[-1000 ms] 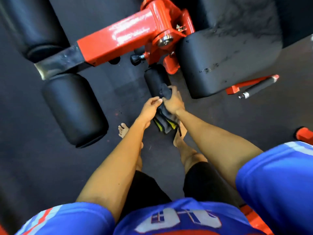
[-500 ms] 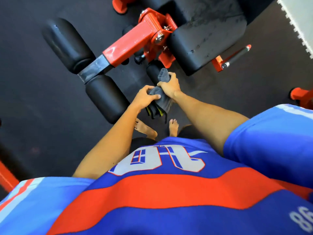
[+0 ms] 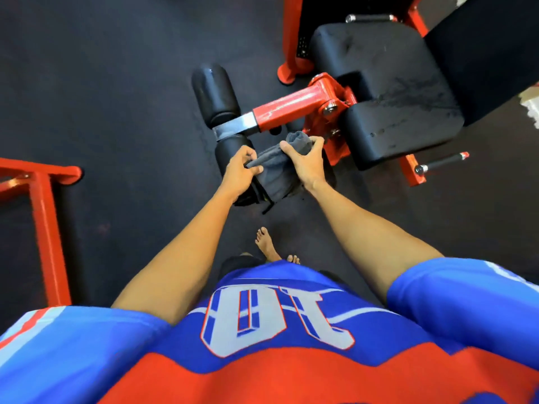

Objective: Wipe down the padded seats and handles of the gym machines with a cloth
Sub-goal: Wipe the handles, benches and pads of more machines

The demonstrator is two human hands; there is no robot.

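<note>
Dark rubber gym floor (image 3: 102,97) lay under a red machine (image 3: 291,112) | grey cloth (image 3: 272,170) hung at frame centre, near the seat pad (image 3: 393,118) | left hand (image 3: 240,170) grip pinched one edge, right hand (image 3: 306,164) grip curled round the bunched top | judged soft, light, limp: best taken bunched.

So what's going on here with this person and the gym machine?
A person in a blue and red jersey stands over a red-framed gym machine, holding a dark grey cloth in both hands. The left hand pinches one end; the right hand grips the bunched top. The cloth hangs beside the black roller pads, near the padded seat, which shows smudges. Whether it touches a pad cannot be told.
</note>
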